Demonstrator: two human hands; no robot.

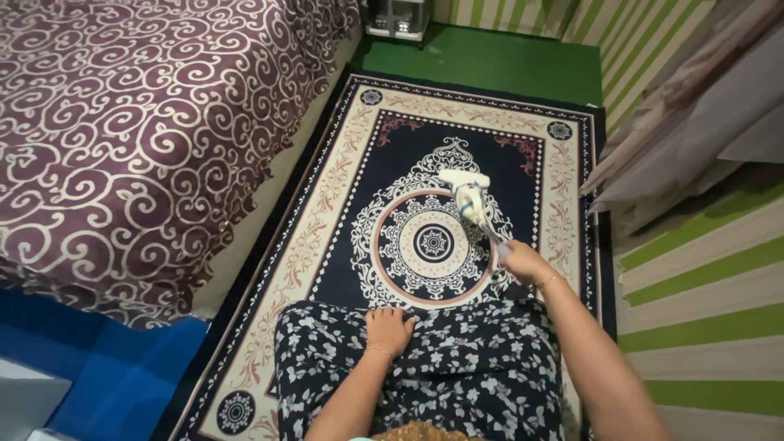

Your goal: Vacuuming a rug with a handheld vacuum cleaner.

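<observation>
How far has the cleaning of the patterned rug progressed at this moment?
Nothing shows which parts are already done; the rug looks the same all over. In hand: the right hand holds the handle of a white cleaning tool, its head on the central medallion. The left hand rests on the floral skirt. What remains cannot be judged.

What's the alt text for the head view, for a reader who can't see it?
Seen from above, a person's right hand holds the handle of a white cleaning tool whose head rests on a dark patterned rug. The left hand lies flat on a floral-clothed knee. A maroon scroll-patterned bedspread fills the left side.
</observation>
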